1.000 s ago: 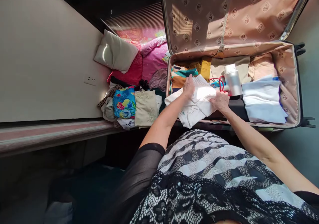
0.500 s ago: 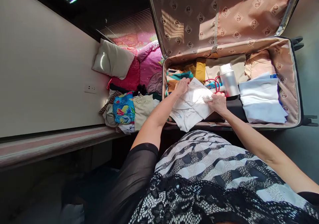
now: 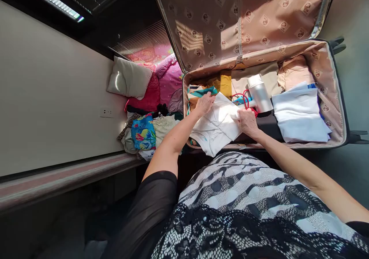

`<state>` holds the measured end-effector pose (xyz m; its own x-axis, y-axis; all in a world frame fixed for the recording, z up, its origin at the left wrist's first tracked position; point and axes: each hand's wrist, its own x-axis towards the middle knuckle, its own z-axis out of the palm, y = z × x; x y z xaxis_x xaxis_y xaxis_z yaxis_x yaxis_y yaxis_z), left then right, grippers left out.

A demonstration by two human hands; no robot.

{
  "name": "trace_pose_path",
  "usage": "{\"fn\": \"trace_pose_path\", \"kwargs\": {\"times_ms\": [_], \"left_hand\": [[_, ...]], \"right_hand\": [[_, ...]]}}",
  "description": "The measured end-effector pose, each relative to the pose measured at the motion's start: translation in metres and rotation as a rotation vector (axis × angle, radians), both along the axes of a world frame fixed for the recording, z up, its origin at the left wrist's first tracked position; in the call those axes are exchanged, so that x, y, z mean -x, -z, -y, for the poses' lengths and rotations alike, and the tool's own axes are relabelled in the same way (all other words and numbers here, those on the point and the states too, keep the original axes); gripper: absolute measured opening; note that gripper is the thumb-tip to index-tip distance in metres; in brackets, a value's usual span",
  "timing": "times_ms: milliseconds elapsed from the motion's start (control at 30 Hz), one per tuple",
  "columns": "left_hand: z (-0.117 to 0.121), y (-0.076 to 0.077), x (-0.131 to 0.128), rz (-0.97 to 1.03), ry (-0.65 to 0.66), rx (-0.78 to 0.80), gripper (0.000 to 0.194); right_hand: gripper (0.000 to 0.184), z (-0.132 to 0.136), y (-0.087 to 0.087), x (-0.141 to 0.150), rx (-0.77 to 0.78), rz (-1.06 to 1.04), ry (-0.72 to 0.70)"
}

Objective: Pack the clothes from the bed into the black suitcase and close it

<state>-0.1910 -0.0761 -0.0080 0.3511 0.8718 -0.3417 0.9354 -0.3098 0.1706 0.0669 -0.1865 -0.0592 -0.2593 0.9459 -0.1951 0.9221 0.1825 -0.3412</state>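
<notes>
A white garment [image 3: 220, 118] lies spread over the near left part of the open suitcase [image 3: 340, 97], one end hanging past the front rim. My left hand [image 3: 205, 103] pinches its upper left edge, beside a striped teal and brown cloth [image 3: 203, 92]. At the garment's right edge my right hand [image 3: 247, 121] is closed on the fabric. Just beyond that hand are a red cord [image 3: 245, 99] and a silver cylindrical hair dryer-like device [image 3: 260, 95]. What lies beneath the garment is mostly hidden.
Folded white cloth [image 3: 301, 113] and peach cloth [image 3: 296, 72] fill the suitcase's right end. Its patterned lid [image 3: 213, 24] stands raised at the back. Left of the case are a blue floral cloth [image 3: 143, 132], a pale pillow [image 3: 129, 77] and pink bedding [image 3: 168, 84]. A wall outlet [image 3: 106, 113] is farther left.
The view has shifted slightly, so the suitcase sits a little farther left. Both hands keep their hold on the white garment, which has barely changed shape.
</notes>
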Motion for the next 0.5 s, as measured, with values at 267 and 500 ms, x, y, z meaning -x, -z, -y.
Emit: {"fn": "trace_pose_path", "kwargs": {"times_ms": [267,500], "left_hand": [[-0.003,-0.012,0.016,0.287,-0.002,0.124,0.02],[-0.08,-0.046,-0.034,0.762,-0.36,0.097,0.022]], "right_hand": [[0.019,0.01,-0.018,0.005,0.115,-0.3,0.036],[0.013,-0.037,-0.064,-0.078,-0.074,-0.536,0.375]]}}
